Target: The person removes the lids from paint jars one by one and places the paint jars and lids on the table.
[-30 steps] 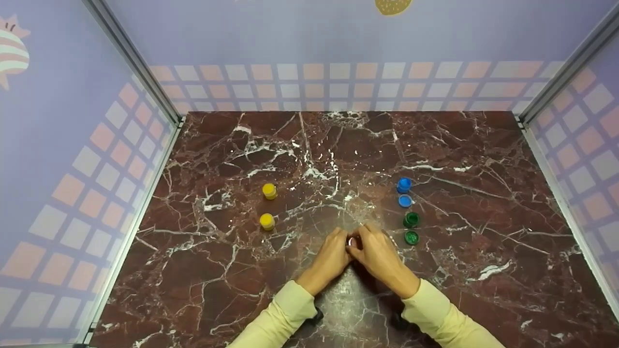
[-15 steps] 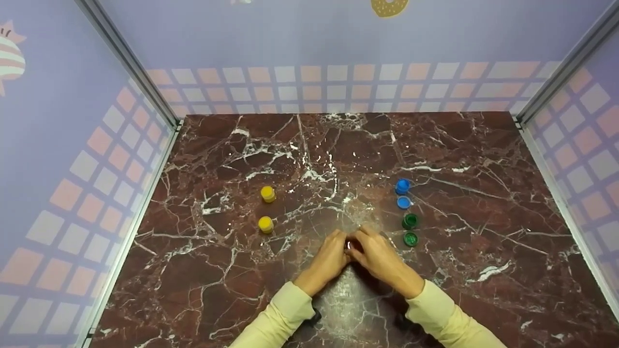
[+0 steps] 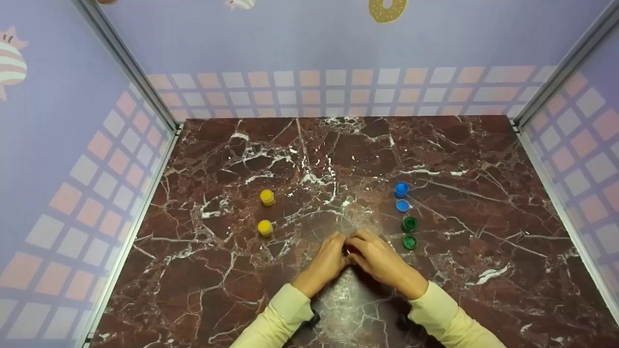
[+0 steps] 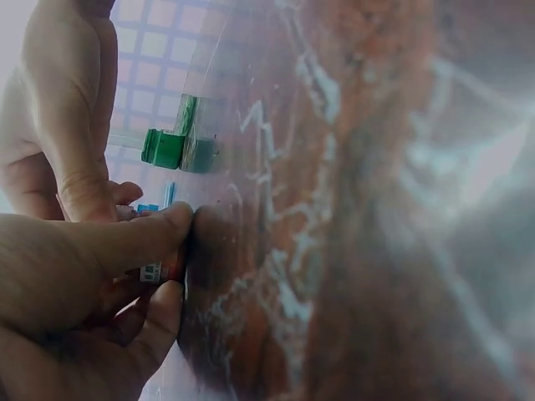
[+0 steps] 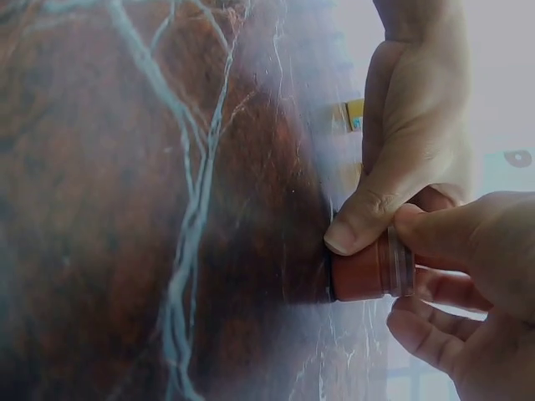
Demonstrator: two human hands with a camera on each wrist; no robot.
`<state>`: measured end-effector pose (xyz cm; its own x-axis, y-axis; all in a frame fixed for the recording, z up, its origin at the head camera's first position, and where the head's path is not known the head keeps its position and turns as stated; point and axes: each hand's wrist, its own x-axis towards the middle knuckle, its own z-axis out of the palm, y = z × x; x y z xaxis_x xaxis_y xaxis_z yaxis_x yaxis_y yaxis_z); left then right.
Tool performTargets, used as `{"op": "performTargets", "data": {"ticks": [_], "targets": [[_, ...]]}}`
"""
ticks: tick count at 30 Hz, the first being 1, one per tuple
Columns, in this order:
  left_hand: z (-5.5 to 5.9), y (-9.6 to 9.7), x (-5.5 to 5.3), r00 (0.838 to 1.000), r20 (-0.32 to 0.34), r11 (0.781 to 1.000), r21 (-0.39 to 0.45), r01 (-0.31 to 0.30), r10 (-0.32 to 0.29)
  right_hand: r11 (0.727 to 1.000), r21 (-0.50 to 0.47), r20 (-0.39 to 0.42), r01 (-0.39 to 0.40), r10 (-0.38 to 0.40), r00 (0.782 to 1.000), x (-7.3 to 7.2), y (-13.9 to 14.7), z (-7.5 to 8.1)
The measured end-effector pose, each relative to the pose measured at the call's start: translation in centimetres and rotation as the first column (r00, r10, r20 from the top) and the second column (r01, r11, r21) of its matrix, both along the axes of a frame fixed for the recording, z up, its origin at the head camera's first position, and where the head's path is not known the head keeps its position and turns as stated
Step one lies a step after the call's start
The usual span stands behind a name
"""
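Note:
A small red paint jar [image 5: 359, 276] with a clear-rimmed lid [image 5: 401, 266] stands on the table between the two hands, mostly hidden by fingers in the head view. My left hand [image 3: 326, 261] grips the jar's body low down, thumb on its side in the right wrist view. The right hand [image 3: 379, 258] pinches the lid at the top, its thumb against the rim. To the right of the hands, an uncovered green jar [image 3: 409, 224] has its green lid [image 3: 409, 242] in front of it. Behind these are an uncovered blue jar [image 3: 401, 190] and a blue lid [image 3: 402, 206].
Two yellow-topped jars, one farther back [image 3: 267, 197] and one nearer [image 3: 265, 228], stand left of the hands. The dark red marbled table [image 3: 193, 290] is bounded by patterned panels at the back [image 3: 309, 43] and both sides.
The right fingers have shifted around the lid and now cover more of the red jar. Both hands stay together at the same spot; the head view has tilted slightly upward.

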<state>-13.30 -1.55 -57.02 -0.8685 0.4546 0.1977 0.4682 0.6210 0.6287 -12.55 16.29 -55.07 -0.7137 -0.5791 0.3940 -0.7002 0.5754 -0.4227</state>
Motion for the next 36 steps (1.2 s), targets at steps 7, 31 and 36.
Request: {"op": "performTargets", "data": {"ticks": [7,31,36], "targets": [[-0.17,-0.18,-0.16,0.999,-0.04,0.999,0.03,0.033,-0.032,0.998,0.042,0.025,-0.057,0.056,0.998,-0.09,0.21,0.37],[-0.13,-0.17,-0.16,0.997,0.073,1.0,0.024,0.019,-0.021,0.994,-0.053,-0.047,-0.093,0.091,0.995,0.26,0.63,-0.1],[-0.05,-0.04,-0.26,0.998,0.053,0.999,0.043,0.017,-0.02,0.983,-0.174,-0.02,0.059,-0.064,0.998,0.36,0.63,-0.02]]}}
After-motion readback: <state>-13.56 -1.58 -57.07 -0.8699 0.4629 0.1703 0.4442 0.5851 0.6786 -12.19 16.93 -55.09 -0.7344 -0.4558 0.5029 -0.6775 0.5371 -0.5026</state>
